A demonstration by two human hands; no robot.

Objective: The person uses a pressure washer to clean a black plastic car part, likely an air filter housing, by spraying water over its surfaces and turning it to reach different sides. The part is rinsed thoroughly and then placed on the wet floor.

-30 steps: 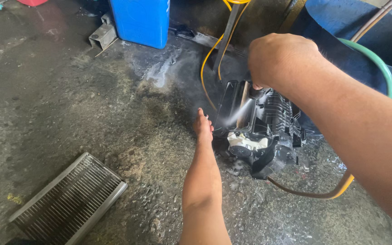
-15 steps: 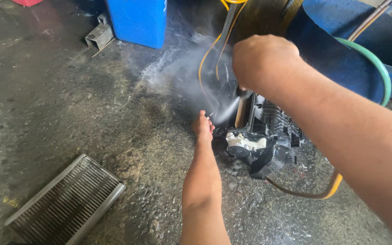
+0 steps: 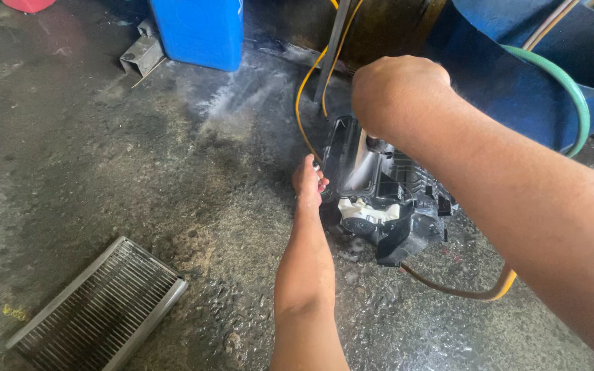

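Observation:
A black plastic housing [image 3: 393, 199] with a white part on its front lies on the wet concrete floor. My left hand [image 3: 309, 182] reaches forward and grips its left edge with curled fingers. My right hand [image 3: 400, 93] hovers just above the housing as a closed fist. It seems to hold a spray nozzle, which is mostly hidden; a dark tip [image 3: 378, 145] shows beneath the fist. A yellow hose [image 3: 476, 293] curls out from under the housing, and more of it runs up behind.
A blue container [image 3: 201, 31] stands at the back, and a blue drum [image 3: 517, 82] with a green hose [image 3: 575, 93] is at the right. A finned metal panel [image 3: 97, 309] lies at the lower left. A small metal bracket [image 3: 142, 55] sits near the container.
The water jet and mist seen under my right hand before are no longer visible. My left hand stays on the housing's left edge.

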